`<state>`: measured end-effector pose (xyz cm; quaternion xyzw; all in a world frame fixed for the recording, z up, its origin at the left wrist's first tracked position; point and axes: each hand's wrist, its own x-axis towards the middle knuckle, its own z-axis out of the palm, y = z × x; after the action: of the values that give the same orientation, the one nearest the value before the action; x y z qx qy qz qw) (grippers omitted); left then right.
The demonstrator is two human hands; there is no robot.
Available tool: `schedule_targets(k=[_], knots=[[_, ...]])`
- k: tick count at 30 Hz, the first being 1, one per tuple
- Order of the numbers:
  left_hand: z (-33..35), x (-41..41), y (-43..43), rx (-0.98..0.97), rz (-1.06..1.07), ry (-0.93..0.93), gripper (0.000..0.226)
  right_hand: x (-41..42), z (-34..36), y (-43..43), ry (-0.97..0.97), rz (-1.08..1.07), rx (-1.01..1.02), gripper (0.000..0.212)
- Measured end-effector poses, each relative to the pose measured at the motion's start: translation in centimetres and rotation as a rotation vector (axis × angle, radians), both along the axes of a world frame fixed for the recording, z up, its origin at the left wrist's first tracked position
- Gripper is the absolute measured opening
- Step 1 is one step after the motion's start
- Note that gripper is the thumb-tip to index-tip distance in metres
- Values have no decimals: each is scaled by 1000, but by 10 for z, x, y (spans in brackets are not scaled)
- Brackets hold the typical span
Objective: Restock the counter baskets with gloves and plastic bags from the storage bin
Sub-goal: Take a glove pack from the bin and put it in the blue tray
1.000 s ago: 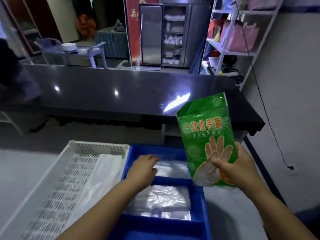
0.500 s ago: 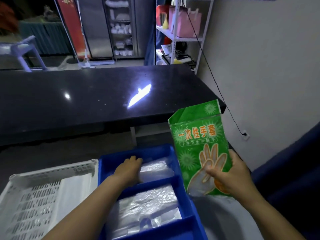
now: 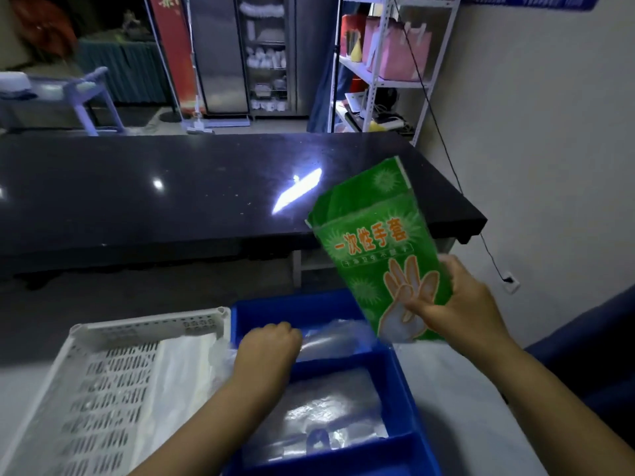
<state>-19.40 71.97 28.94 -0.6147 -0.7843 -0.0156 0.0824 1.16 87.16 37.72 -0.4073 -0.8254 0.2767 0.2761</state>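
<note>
Grips green glove packet (image 3: 374,255) by its lower right corner with right hand (image 3: 460,310), centre right of frame; long axis near upright, top leaning upper left. Curls left hand (image 3: 268,345) onto clear plastic bags (image 3: 333,338) in blue bin's (image 3: 295,304) far compartment.

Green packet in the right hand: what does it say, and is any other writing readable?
"一次性手套": green packet, big orange characters.
Small line beneath it: too blurred.
Text on the red banner: cut off, unreadable.
Text on the blue wall strip: too blurred.
</note>
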Motion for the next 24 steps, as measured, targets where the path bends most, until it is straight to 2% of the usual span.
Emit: schedule_targets(k=[3, 7, 11, 15, 19, 21, 23, 24], knots=[[-5, 12, -31, -58, -2, -20, 45, -38, 6, 4, -227, 241, 150, 48], [-13, 22, -58, -86, 8, -51, 42, -90, -4, 10, -657, 561, 310, 43], [-13, 29, -77, -33, 23, -59, 38, -121, -27, 14, -858, 731, 271, 39], [-13, 32, -90, -18, 75, -77, 38, -140, -43, 22, -850, 744, 163, 45], [-6, 35, -92, -21, 136, -67, 38, -153, -54, 29, -849, 709, 255, 63], [-5, 35, -91, -17, 147, -69, 39, -152, -56, 28, -826, 692, 367, 70], [-3, 31, -87, -2, 151, -96, 37, -144, -49, 23, -686, 639, 466, 71], [-2, 28, -84, 4, 151, -100, 35, -138, -44, 16, -549, 626, 438, 66]])
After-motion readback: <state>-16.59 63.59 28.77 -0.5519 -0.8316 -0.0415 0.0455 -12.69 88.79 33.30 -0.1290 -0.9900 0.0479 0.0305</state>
